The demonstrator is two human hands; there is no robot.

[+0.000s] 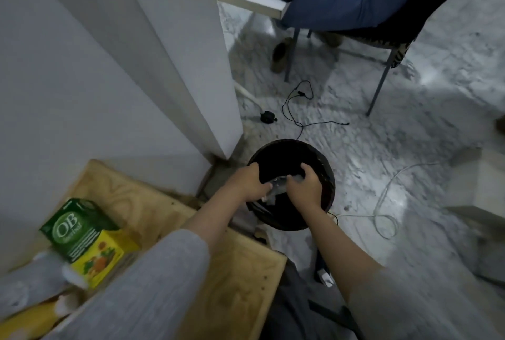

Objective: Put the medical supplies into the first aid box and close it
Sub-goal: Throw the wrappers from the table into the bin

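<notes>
marble floor (pixel 382 134) | black bin (pixel 322 159) | hands: left (pixel 252 182), right (pixel 304 186) both gripping crumpled wrapper (pixel 277 189)

Bench (pixel 169 211): bare plywood, matt, grain visible, some stains. Green-and-yellow box (pixel 87 241) at its left edge: printed card, slight sheen. Bin (pixel 322 164): black, ribbed wall, dull. Wrapper (pixel 276 190) held by both hands over it: thin, crinkled, shiny film. Sleeves (pixel 153 285): grey knit cloth, matt. Floor (pixel 410 126): pale mottled stone, glossy. Chair legs (pixel 378 91): grey painted metal. Wall (pixel 82 66): smooth, matt.
</notes>
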